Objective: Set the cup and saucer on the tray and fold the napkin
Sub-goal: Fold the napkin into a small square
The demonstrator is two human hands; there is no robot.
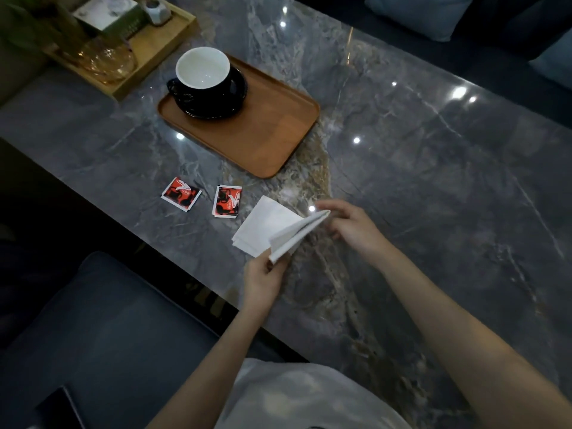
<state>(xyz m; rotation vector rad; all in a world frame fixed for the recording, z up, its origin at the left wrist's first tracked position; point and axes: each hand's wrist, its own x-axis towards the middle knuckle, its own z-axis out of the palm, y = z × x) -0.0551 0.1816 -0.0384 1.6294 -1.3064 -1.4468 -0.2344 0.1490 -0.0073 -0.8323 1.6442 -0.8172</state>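
Saucer (235,97) largely under cup (202,71)

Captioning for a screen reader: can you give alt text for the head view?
Both hands, left hand and right hand, fold a white napkin on a marble table. Behind it, a black cup sits on its saucer on a wooden tray.

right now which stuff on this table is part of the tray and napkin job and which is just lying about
In the job:
black cup with white inside
black saucer
brown wooden tray
white paper napkin, held by the left hand and right hand

Lying about:
two red sachets
pale wooden tray with amber glass bowl and boxed items
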